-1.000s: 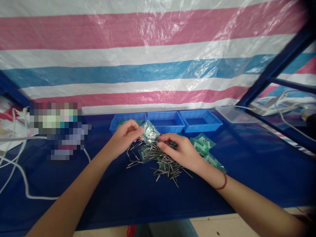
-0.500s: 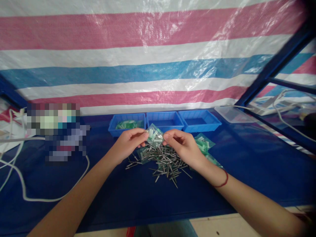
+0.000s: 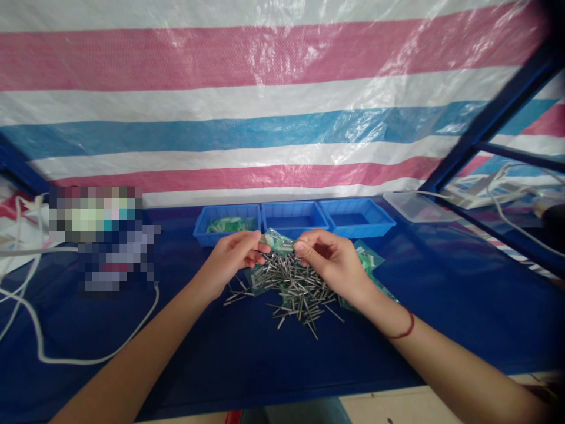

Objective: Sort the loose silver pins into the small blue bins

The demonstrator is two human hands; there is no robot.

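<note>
Between my hands is a small clear plastic bag (image 3: 279, 242) with green and white pieces inside. My left hand (image 3: 232, 259) pinches its left edge between thumb and forefinger, the other fingers loosely curled. On the opposite edge, my right hand (image 3: 333, 259) closes thumb and forefinger. Right below the bag lies a loose heap of pop rivets (image 3: 304, 288), thin metal pins pointing every way. More bags of green and white pieces (image 3: 368, 258) lie partly hidden behind my right hand, and another bag (image 3: 259, 281) sits under the heap's left side.
Three blue trays stand in a row behind the heap; the left tray (image 3: 205, 238) holds similar green bags. A clear plastic lid (image 3: 421, 207) lies at the back right. White cables (image 3: 42, 330) loop over the blue table (image 3: 212, 365) on the left, near a blurred-out patch.
The bag has come slightly down and tipped flatter, so less of its face shows. Both hands keep hold of it, and my right hand has shifted a little to the right.
</note>
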